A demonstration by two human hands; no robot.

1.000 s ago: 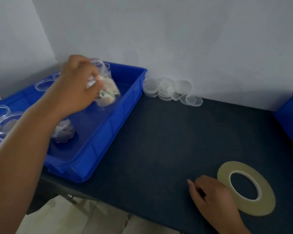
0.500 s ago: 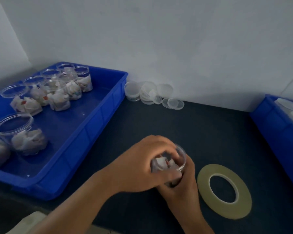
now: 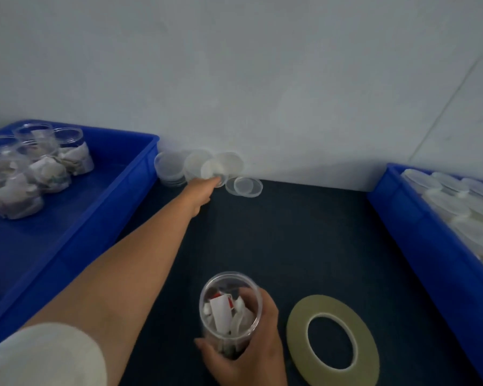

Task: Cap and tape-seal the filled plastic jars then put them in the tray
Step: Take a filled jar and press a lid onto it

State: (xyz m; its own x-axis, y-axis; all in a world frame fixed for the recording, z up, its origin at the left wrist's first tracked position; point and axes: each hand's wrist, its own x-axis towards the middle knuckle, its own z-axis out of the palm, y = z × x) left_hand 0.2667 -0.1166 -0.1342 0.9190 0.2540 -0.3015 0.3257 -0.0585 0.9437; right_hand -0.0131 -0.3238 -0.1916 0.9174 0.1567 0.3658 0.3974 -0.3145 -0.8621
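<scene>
The right hand (image 3: 251, 355) is wrapped round the lower wall of a clear cylindrical plastic jar (image 3: 230, 305). The jar stands upright and uncapped on the dark, matte table top (image 3: 290, 232) at the near edge, holding crumpled white packets with a touch of red. Just beside it on the right lies a flat yellowish-green tape roll (image 3: 297, 338), a thin smooth ring with a wide hole.

The left hand (image 3: 202, 190) is stretched far out to a loose heap of round translucent plastic lids (image 3: 176, 165) leaning against the pale wall. Its fingertips meet one lid (image 3: 212, 171) (blur hides whether they pinch it or only touch it).

On the left, a glossy blue plastic tray (image 3: 95, 218) holds more open filled jars (image 3: 73, 157), clustered at its far end. On the right, a second blue tray (image 3: 430, 246) is packed with milky-white round plastic pieces (image 3: 471, 215).
</scene>
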